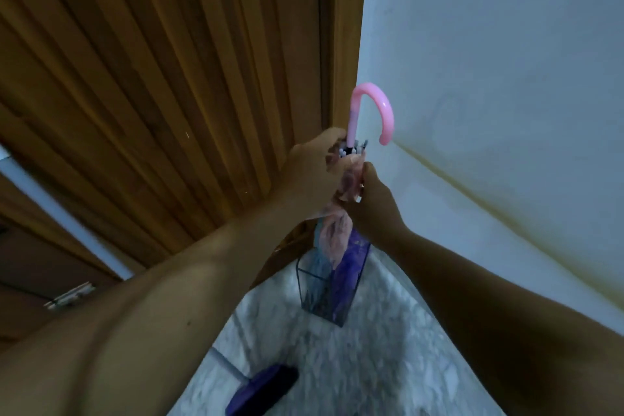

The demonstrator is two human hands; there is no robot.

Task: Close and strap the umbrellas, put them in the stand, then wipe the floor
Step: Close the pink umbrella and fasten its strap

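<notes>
Clearly the step in hand is seating the pink umbrella (pixel 337 213) in the stand (pixel 332 284), and doing it well means keeping the shaft upright while it goes down, so the tip finds the bottom instead of catching on the rim or on the purple fabric already inside. The left hand (pixel 314 176) is wrapped round the gathered canopy just under the crook, fingers curled about the rib ends; the right hand (pixel 369 199) pinches the folds a little lower on the other side. Both are clamped on the umbrella. I would keep the upper hold firm and let the lower fingers slide, guiding without squeezing the folds loose (whether the strap is fastened I cannot tell; the hands hide that part).

The umbrella has a curved pink handle (pixel 374 108) above the hands, dark rib tips bunched at its base, and a pale pink patterned canopy, rumpled and soft-looking, which runs down into the stand's mouth. The stand is a clear, tall box on the marbled floor (pixel 388 365), in the corner between the wooden door (pixel 169 78) and the white wall (pixel 506 78). It looks light, so a sideways push could tip it. A purple mop head (pixel 263 392) lies on the floor nearer the camera, presumably for the wiping to come.
</notes>
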